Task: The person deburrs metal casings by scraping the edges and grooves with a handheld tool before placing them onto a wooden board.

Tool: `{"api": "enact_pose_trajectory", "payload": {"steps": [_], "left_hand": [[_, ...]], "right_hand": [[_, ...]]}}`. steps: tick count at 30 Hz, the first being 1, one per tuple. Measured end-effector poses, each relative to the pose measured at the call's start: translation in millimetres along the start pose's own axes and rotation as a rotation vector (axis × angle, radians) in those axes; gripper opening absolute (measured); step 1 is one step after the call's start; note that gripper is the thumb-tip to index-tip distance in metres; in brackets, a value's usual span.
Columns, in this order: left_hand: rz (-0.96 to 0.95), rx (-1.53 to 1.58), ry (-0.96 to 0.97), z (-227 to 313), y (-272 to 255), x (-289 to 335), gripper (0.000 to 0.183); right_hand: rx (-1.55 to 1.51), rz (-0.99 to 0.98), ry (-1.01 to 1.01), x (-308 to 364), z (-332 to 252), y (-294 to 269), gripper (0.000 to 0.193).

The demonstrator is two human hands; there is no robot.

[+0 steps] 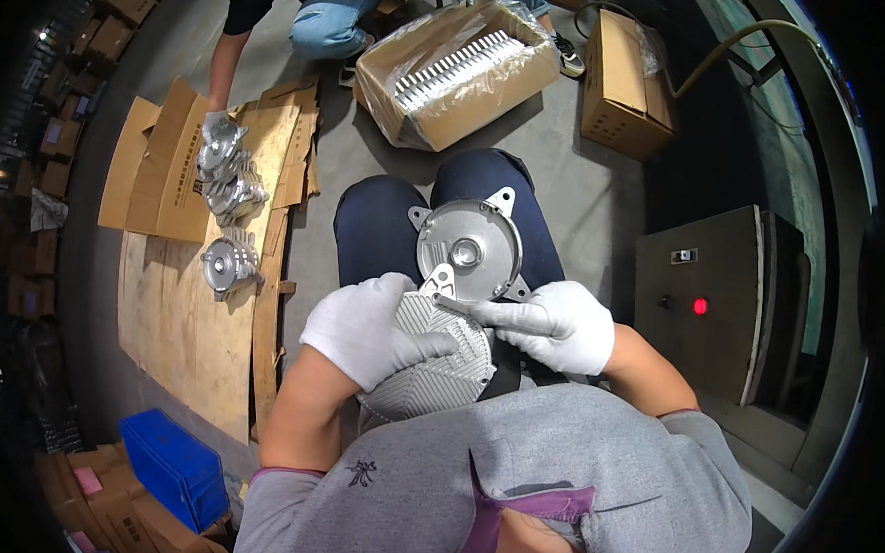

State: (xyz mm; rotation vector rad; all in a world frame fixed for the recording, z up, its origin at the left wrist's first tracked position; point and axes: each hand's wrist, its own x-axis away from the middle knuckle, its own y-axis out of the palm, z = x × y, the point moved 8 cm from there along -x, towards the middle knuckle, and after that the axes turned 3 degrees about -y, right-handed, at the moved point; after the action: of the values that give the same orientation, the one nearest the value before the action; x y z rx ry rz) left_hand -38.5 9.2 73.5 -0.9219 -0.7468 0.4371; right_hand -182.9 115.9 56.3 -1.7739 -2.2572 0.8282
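Note:
My left hand [367, 330], in a white glove, is closed on a ribbed silver metal housing cover [424, 388], tilted against my body. Its thumb lies across the ribs. My right hand [558, 326], also gloved, is closed on a slim grey bar-shaped tool [449, 303]; the tool's tip meets the cover's edge by a lug with holes. The tool's exact kind cannot be made out. A second cover [483, 241], round with mounting ears, lies on my thighs with its hollow side and central boss facing up, just beyond both hands.
On the left, a wooden board [173, 311] bears stacked metal covers [233, 186], and a co-worker's gloved hand touches the top one. Ahead stands a plastic-lined carton [438, 130] of metal parts. A metal cabinet [701, 276] with a red light is at right, a blue bin [173, 467] at lower left.

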Motion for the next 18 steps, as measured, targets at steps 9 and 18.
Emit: {"api": "enact_pose_trajectory", "payload": {"steps": [9, 18], "left_hand": [[-0.151, -0.048, -0.141, 8.7, -9.8, 2.8, 0.122], [-0.151, -0.017, -0.131, -1.2, -1.3, 0.0, 0.125]], "right_hand": [[0.467, 0.196, 0.192, -40.3, -2.2, -14.2, 0.051], [0.202, -0.09, 0.1, -26.0, -2.0, 10.7, 0.059]]}}
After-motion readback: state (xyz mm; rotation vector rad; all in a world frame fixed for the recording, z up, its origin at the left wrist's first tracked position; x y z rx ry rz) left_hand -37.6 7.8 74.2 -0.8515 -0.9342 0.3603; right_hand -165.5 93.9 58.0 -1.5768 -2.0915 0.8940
